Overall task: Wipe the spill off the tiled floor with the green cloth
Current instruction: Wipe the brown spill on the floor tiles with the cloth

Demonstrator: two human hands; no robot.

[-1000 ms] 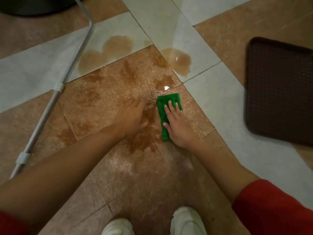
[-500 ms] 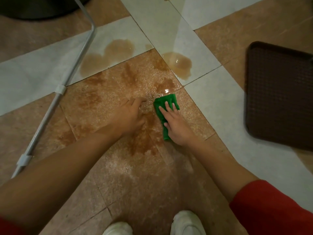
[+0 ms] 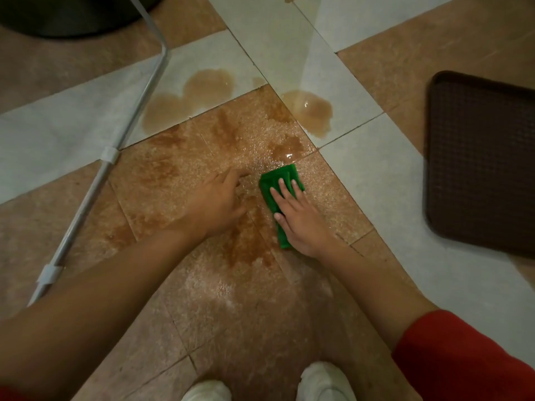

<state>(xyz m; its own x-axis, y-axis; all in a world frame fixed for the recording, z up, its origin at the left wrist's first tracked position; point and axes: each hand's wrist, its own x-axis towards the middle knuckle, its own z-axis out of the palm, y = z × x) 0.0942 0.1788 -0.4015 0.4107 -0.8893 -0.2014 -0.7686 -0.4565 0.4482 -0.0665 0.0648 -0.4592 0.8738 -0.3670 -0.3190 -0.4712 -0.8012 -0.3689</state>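
Straight fingers [image 3: 282, 189] of the right hand [image 3: 302, 224] press the green cloth [image 3: 285, 172] flat on the wet brown tile, gripping nothing, the left hand [image 3: 215, 205] resting loosely open just beside it, and since the cloth has barely shifted, most of the spill [image 3: 208, 88] remains.

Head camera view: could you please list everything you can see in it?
Folded green cloth: one, green, under right hand.
Brown liquid spill: several patches, brown, centre tiles.
Tiled floor: one, brown and pale grey, throughout.
Bent metal tube: one, grey, left.
Textured rectangular tray: one, dark brown, right.
Round dark object: one, black, top left.
Shoes: two, white, bottom edge.
Left hand: one, on wet tile beside cloth.
Right hand: one, flat on cloth, red sleeve behind.
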